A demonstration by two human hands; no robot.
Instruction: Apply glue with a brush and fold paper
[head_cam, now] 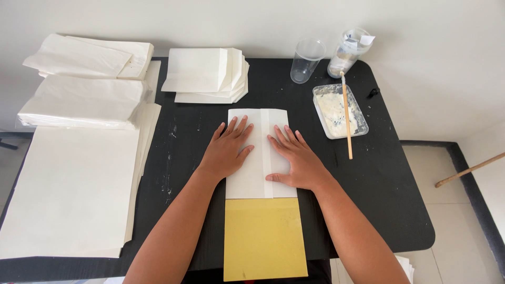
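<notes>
Paper folded into a long white sleeve (pixel 256 158) is seen in the head view lying in the middle of the black table (pixel 389 210), wrapped over a yellow board (pixel 264 236) whose near end sticks out below it. The left hand (pixel 227 150) is laid flat on the left half of the sleeve, fingers spread and grasping nothing; the right hand (pixel 294 158) is pressed flat on the right half, likewise open, just beside the overlapping seam that runs down the middle. The two side flaps are already folded over and met at that seam, so the tube appears to be formed; its far end looks unfolded, and the board has not been drawn out. To the right a shallow plastic tray (pixel 362 129) of white paste is set, with a wooden stick (pixel 346 118) resting across it, and behind it stand an empty clear cup (pixel 306 60) and a second cup with something in it (pixel 350 51). A small pile of finished white bags (pixel 202 73) lies at the far edge, larger heaps of bags (pixel 84 84) at the far left, and a stack of flat white sheets (pixel 68 194) remains at the near left, so much paper appears unused.
</notes>
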